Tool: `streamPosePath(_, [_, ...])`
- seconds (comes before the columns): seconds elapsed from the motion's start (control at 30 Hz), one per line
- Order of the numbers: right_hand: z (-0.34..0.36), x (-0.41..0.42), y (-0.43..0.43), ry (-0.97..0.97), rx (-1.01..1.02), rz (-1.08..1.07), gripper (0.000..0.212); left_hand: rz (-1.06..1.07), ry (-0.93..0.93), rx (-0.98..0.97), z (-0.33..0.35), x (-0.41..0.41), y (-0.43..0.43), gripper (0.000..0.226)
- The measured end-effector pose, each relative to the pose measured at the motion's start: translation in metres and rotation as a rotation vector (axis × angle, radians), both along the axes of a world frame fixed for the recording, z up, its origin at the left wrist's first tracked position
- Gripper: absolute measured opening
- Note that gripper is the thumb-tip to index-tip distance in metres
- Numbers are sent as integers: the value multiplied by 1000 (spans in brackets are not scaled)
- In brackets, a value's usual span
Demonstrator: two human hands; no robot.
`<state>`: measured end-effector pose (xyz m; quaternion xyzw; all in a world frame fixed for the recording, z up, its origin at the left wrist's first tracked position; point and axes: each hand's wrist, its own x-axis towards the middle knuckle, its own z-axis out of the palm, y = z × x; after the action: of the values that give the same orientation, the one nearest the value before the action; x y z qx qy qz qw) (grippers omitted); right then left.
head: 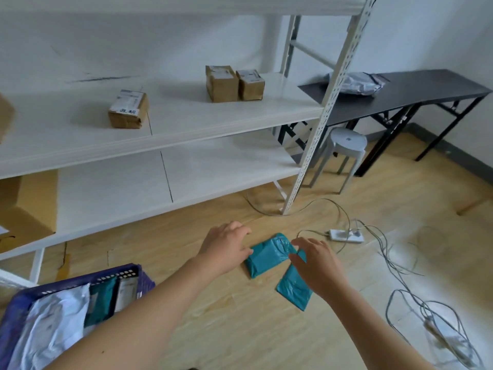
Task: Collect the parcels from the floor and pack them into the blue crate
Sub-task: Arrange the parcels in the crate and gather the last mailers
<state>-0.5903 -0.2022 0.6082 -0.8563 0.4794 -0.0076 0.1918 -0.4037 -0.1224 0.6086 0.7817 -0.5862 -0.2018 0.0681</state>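
Left hand [226, 247], right of the blue perforated plastic crate [112, 275] of mailers [53, 324] with unreadable labels, rests loosely spread fingers against a flat teal plastic parcel [266, 256] on the wooden floor [240, 329]; right hand [317, 265], fingers apart, partly covers a second teal parcel [294, 289] touching it.

Your right hand [317, 265] covers the upper end of the lower teal parcel [293, 292]. The blue crate [144, 276] runs off the left and bottom edges. You cannot read the box labels [127, 101]; the lower-right cables [448, 340] blur.
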Motion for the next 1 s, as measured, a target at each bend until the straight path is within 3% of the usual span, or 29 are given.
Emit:
streamPosePath(0.43, [-41,-65,-207,41,13,-1,36,46,19,96,-46,-44,-197,51])
streamPosePath(0.73, [-85,-93,-346,125,130,20,38,133,64,208,-85,-60,-319,52])
streamPosePath(1.0, [-156,-113,-448,222,247,184,41,342,129,288,-148,-95,-382,51])
